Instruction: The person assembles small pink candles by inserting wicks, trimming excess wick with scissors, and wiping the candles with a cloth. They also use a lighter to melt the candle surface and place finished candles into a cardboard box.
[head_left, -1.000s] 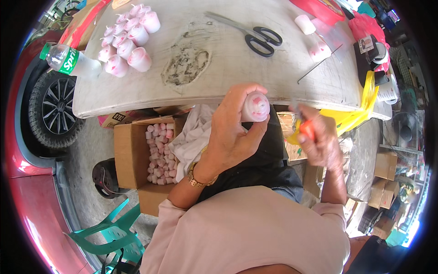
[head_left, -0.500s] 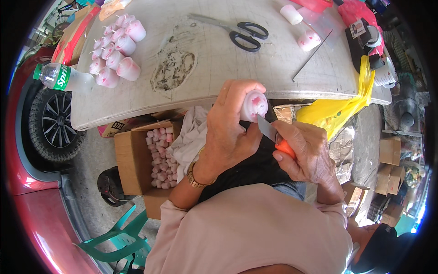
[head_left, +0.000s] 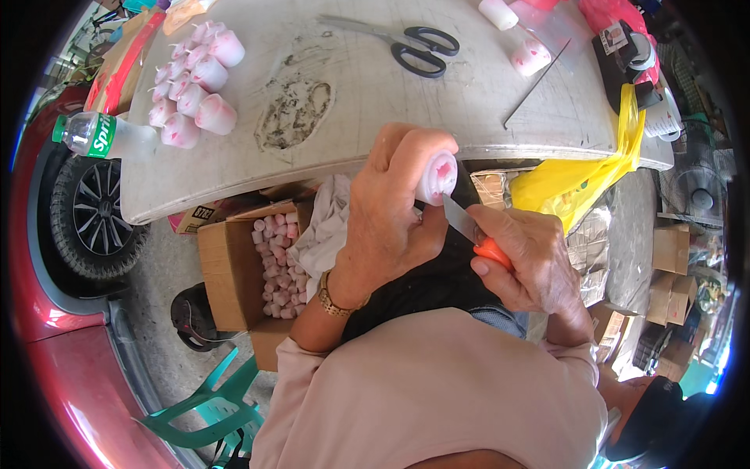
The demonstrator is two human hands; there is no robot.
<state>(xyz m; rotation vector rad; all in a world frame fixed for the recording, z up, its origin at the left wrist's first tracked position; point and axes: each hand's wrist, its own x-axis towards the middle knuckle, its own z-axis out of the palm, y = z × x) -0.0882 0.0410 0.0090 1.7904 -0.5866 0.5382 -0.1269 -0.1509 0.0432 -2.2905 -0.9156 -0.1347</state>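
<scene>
Gripping by the table's (head_left: 367, 102) near edge, the right hand (head_left: 533, 254) is closed on the knife (head_left: 492, 252), the left hand (head_left: 397, 213) curled around the candle (head_left: 436, 178). Steady hold and short, shallow strokes, angled clear of those left fingers (head_left: 422, 144), would likely work best. The candle's end pokes out of that curl, nearer the table than the knife's handle.

The right hand (head_left: 539, 262) probably hides most of the orange handle (head_left: 492, 251).

Pink-blotched white candle (head_left: 435, 180), orange knife handle (head_left: 493, 252), yellow bag (head_left: 574, 186), red car (head_left: 86, 383)
</scene>
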